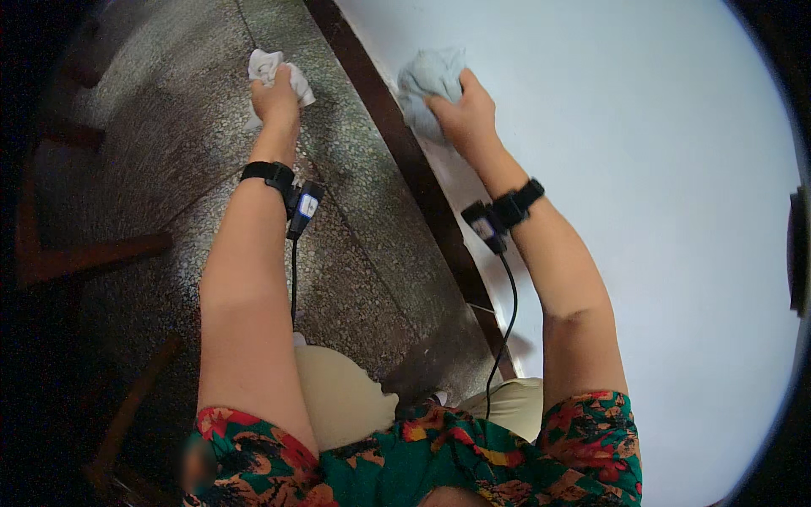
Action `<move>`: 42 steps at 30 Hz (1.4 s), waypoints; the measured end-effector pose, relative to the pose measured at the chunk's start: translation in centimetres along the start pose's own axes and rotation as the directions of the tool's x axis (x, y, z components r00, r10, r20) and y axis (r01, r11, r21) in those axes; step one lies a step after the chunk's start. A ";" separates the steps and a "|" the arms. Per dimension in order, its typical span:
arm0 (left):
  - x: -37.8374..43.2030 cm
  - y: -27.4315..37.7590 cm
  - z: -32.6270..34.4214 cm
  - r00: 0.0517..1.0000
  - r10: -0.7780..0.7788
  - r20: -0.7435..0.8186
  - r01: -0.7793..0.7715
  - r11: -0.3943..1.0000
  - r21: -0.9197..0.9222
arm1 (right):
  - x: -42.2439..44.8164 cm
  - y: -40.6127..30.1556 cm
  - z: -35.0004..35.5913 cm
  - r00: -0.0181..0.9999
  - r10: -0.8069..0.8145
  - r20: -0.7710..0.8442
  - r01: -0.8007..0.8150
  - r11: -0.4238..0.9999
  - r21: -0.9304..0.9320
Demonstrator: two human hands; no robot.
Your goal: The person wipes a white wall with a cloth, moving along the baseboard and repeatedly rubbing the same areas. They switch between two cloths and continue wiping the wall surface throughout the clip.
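My left hand (274,101) is closed around a crumpled white cloth (265,62), held out over the speckled floor. Part of that cloth sticks out past the thumb, and a corner hangs below the fingers. In my right hand (469,117) is a bunched pale blue-grey cloth (431,79), which lies against the white wall (665,190) just above the dark skirting board (405,146). The fingertips of this hand are hidden behind the cloth. Each wrist wears a black strap with a small cabled device, the left device (305,209) and the right device (485,227).
Dark wooden furniture legs (95,256) stand at the left, partly lost in shadow. The terrazzo-like floor (355,253) has thin seam lines. A black cable (510,304) runs from the right wrist towards my body. At the far right edge is a dark object (797,250).
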State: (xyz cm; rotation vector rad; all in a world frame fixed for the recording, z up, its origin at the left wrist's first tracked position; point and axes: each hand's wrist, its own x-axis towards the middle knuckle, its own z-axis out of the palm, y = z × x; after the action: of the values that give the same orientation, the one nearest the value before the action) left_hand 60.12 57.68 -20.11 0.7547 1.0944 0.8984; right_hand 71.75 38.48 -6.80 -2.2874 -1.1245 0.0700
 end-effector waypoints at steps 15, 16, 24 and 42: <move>5.9 -0.3 -4.0 0.982 0.181 0.051 -0.177 0.981 -0.081 | 12.2 0.7 11.1 0.704 -0.658 0.266 0.623 0.393 -0.676; 7.0 -1.1 -4.5 0.976 0.217 0.018 -0.216 0.976 -0.036 | 11.9 2.4 12.5 0.739 -0.599 0.309 0.598 0.370 -0.711; 6.7 -1.1 -4.5 0.982 0.176 0.068 -0.180 0.982 0.059 | 8.0 6.7 17.5 0.868 -0.400 0.295 0.460 0.424 -0.780; 0.0 0.4 1.7 0.946 -0.072 0.315 -0.025 0.956 0.292 | -13.9 10.9 7.6 0.986 -0.066 0.152 0.156 0.667 -0.729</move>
State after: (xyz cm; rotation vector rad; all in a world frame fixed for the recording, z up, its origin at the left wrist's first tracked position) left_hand 61.61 57.70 -19.30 1.0913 0.9493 0.5689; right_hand 68.28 26.69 -21.58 -2.9357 -1.5603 -0.3900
